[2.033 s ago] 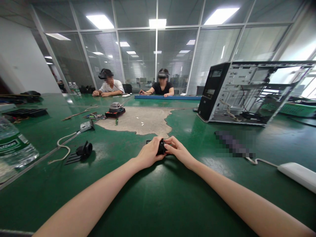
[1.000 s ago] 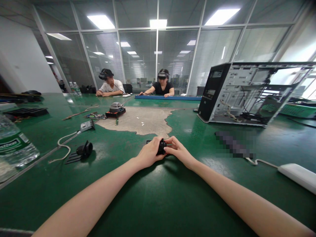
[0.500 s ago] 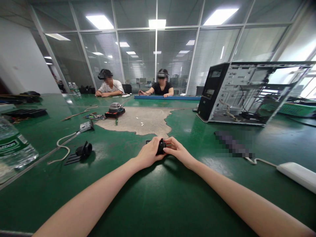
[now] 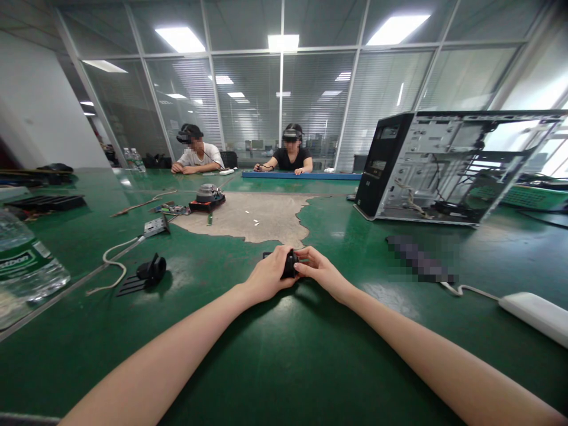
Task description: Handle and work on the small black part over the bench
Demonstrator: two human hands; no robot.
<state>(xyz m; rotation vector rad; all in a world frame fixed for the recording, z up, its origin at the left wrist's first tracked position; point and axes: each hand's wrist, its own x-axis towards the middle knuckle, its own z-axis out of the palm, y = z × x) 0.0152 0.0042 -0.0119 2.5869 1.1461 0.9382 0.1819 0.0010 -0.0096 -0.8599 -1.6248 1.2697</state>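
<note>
Black part (image 4: 290,265) partly behind left hand (image 4: 270,274); computer case (image 4: 382,167) right.

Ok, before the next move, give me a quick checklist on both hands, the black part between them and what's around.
1. Left hand wrapped around the black part: ok.
2. Right hand with thumb and fingers at its right side: ok.
3. Part's whole outline visible: not ok, fingers cover much of it.
4. Pronged black piece apart from both hands: ok.
5. Right grip's firmness: cannot tell.
</note>
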